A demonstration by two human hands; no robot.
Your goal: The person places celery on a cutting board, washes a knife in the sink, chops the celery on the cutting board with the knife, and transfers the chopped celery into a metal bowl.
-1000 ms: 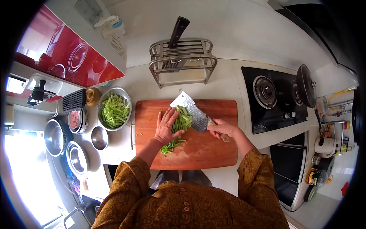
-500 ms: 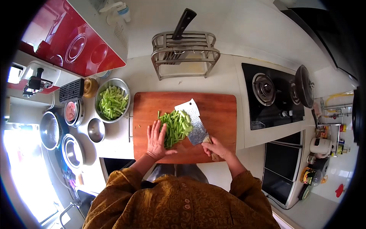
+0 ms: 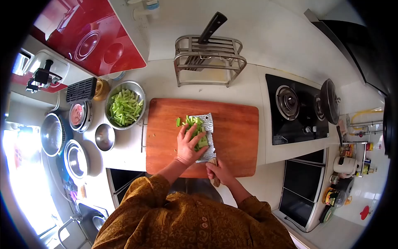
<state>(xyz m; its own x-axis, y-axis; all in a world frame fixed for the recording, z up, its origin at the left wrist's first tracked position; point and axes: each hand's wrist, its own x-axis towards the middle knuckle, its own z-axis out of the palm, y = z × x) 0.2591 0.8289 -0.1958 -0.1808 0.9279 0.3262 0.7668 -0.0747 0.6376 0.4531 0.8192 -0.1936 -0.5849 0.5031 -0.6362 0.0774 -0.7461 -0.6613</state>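
A wooden cutting board [image 3: 236, 141] lies in front of me. On it, my left hand [image 3: 188, 147] rests over a pile of chopped green stalks [image 3: 194, 121] that look like celery, its fingers spread. Beneath part of the pile is the broad hammered blade of a cleaver [image 3: 210, 126], lying nearly flat. My right hand [image 3: 221, 171] is closed around the cleaver's wooden handle near the board's front edge. One small group of pieces [image 3: 178, 122] sits apart at the pile's left. Left of the board, a metal colander [image 3: 143, 89] holds more cut stalks.
A metal knife rack [image 3: 182, 72] with a black-handled knife stands behind the board. To the right is a gas stove [image 3: 286, 133] with a dark pan [image 3: 329, 99]. Several metal bowls, including a small one [image 3: 105, 137], stand left, above the sink [image 3: 89, 226].
The cleaver has turned more upright in view and slid left under the cut stalks. My left hand has moved right onto the pile, gathering it on the blade. The whole view shifted slightly.
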